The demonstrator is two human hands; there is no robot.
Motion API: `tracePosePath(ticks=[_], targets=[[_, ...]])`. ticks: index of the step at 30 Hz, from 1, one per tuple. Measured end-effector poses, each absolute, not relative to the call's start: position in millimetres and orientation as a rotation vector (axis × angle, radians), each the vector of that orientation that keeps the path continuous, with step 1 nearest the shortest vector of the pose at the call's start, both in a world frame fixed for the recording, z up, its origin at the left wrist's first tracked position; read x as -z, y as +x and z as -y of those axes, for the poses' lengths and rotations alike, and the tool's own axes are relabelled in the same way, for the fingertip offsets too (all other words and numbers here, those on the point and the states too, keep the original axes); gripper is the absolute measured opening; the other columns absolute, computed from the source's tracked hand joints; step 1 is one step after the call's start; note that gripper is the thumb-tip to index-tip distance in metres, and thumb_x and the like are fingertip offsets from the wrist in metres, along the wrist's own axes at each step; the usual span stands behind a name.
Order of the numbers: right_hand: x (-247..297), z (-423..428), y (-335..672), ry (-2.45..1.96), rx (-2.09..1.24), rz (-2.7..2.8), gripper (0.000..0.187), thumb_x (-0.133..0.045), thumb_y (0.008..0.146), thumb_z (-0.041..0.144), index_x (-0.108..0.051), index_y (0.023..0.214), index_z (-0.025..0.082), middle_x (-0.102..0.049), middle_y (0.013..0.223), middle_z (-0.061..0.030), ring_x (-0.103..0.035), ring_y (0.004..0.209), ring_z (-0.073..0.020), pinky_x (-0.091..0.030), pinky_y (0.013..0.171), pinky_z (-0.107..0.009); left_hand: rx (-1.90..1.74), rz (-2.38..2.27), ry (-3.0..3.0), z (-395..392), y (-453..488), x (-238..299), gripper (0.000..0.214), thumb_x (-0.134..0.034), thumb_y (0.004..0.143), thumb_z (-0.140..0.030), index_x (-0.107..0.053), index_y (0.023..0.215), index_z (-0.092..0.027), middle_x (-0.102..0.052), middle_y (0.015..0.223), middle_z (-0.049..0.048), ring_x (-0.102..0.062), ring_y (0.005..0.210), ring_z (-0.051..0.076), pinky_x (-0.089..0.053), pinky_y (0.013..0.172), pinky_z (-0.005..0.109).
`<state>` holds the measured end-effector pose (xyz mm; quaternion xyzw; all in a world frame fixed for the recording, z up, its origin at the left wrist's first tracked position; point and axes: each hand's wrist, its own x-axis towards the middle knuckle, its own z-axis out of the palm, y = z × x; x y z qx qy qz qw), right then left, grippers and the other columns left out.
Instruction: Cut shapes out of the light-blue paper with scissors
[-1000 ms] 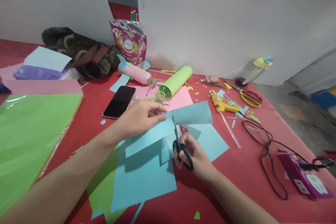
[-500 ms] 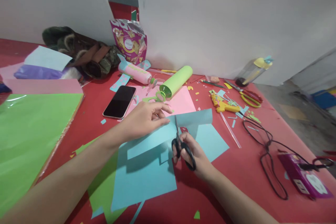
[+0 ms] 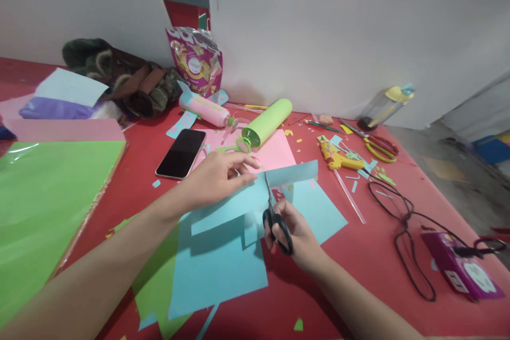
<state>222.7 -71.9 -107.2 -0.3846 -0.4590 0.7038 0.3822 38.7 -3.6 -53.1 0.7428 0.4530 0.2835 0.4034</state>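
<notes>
My left hand [image 3: 217, 178] pinches a light blue paper strip [image 3: 235, 204] and holds it a little above the red table [image 3: 358, 255]. Black-handled scissors [image 3: 274, 218] are gripped in my right hand [image 3: 297, 236], their blades pointing up and cutting across the strip near its middle. The strip's right part [image 3: 295, 172] sticks out past the blades. Under both hands lie larger light blue sheets [image 3: 223, 265] and a green sheet [image 3: 155, 287].
Behind my hands are a pink sheet [image 3: 274, 151], a black phone [image 3: 181, 153], a green tube [image 3: 266, 122] and a pink bottle [image 3: 205, 109]. To the right lie a yellow glue gun [image 3: 338, 158], red-yellow scissors [image 3: 376, 146], a black cable [image 3: 402, 223] and a purple power strip [image 3: 462, 268]. A green paper stack [image 3: 43, 202] fills the left.
The scissor blades have gone further across the blue strip, and the strip's right part has tilted and dropped slightly. Both hands stay in nearly the same place.
</notes>
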Motion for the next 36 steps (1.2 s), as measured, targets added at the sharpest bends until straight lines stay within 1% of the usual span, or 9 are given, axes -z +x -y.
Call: tracePosePath(ticks=[3, 7, 12, 15, 18, 20, 23, 27, 36], targets=[[109, 72, 223, -0.967, -1.740, 1.153, 0.040, -0.061, 0.066, 0.050, -0.033, 0.069, 0.022, -0.046, 0.054, 0.0090, -0.047, 0.040, -0.0059, -0.032, 0.039, -0.018, -0.750, -1.160, 1.788, 0, 33, 52, 0.027, -0.050, 0.077, -0.036, -0.062, 0.091, -0.015, -0.065, 0.080, 0.0033, -0.057, 0.061, 0.011, -0.043, 0.052, 0.019], [112, 72, 223, -0.942, -1.607, 1.116, 0.038, -0.060, 0.069, 0.049, -0.033, 0.069, 0.022, -0.047, 0.053, 0.0085, -0.046, 0.040, -0.0063, -0.030, 0.039, -0.018, -0.869, -1.146, 1.403, -6, 29, 52, 0.030, -0.044, 0.081, -0.038, -0.062, 0.081, -0.015, -0.061, 0.063, 0.0004, -0.047, 0.047, 0.008, -0.036, 0.043, 0.017], [113, 71, 224, -0.943, -1.436, 1.012, 0.033, -0.059, 0.071, 0.045, -0.035, 0.070, 0.022, -0.051, 0.056, 0.0066, -0.047, 0.044, -0.0082, -0.036, 0.045, -0.022, -0.994, -0.878, 0.873, -7, 40, 60, 0.026, -0.037, 0.078, -0.029, -0.058, 0.070, -0.016, -0.058, 0.058, 0.0005, -0.054, 0.052, 0.011, -0.043, 0.049, 0.021], [113, 71, 225, -0.964, -1.348, 0.998, 0.032, -0.058, 0.073, 0.044, -0.036, 0.068, 0.022, -0.050, 0.057, 0.0060, -0.046, 0.046, -0.0088, -0.036, 0.046, -0.023, -0.928, -0.800, 0.946, 2, 51, 67, 0.015, -0.046, 0.069, -0.027, -0.056, 0.067, -0.017, -0.058, 0.057, 0.0003, -0.052, 0.048, 0.013, -0.044, 0.051, 0.026], [113, 71, 226, -1.010, -1.317, 1.012, 0.031, -0.057, 0.074, 0.044, -0.036, 0.068, 0.022, -0.048, 0.056, 0.0062, -0.046, 0.047, -0.0090, -0.035, 0.046, -0.023, -0.662, -0.708, 1.331, 14, 60, 70, 0.009, -0.053, 0.066, -0.023, -0.056, 0.072, -0.017, -0.060, 0.064, 0.0014, -0.056, 0.066, 0.017, -0.045, 0.068, 0.028], [113, 72, 225, -1.049, -1.323, 1.021, 0.032, -0.058, 0.072, 0.045, -0.035, 0.068, 0.023, -0.047, 0.056, 0.0064, -0.045, 0.047, -0.0092, -0.035, 0.045, -0.023, -0.580, -0.745, 1.414, 21, 65, 70, 0.013, -0.050, 0.070, -0.026, -0.053, 0.080, -0.019, -0.057, 0.067, -0.0005, -0.055, 0.068, 0.016, -0.044, 0.069, 0.028], [113, 74, 223, -1.084, -1.364, 1.030, 0.034, -0.059, 0.070, 0.046, -0.034, 0.067, 0.023, -0.044, 0.054, 0.0071, -0.042, 0.043, -0.0085, -0.033, 0.043, -0.023, -0.553, -1.018, 1.459, 27, 68, 70, 0.027, -0.041, 0.077, -0.041, -0.048, 0.063, -0.020, -0.053, 0.065, -0.0007, -0.052, 0.068, 0.016, -0.041, 0.070, 0.026], [111, 74, 221, -1.072, -1.451, 1.036, 0.036, -0.060, 0.068, 0.047, -0.033, 0.067, 0.023, -0.044, 0.053, 0.0071, -0.043, 0.043, -0.0091, -0.034, 0.043, -0.023, -0.399, -1.204, 1.389, 28, 69, 72, 0.047, -0.024, 0.081, -0.054, -0.040, 0.053, -0.020, -0.045, 0.055, -0.0031, -0.046, 0.059, 0.014, -0.037, 0.064, 0.024], [113, 73, 225, -0.955, -1.529, 1.168, 0.033, -0.056, 0.071, 0.051, -0.039, 0.073, 0.023, -0.050, 0.064, 0.0029, -0.048, 0.054, -0.0126, -0.038, 0.057, -0.028, -0.373, -1.297, 1.390, 29, 70, 66, 0.050, -0.024, 0.080, -0.057, -0.034, 0.047, -0.021, -0.033, 0.044, -0.0049, -0.038, 0.046, 0.014, -0.033, 0.052, 0.025]])
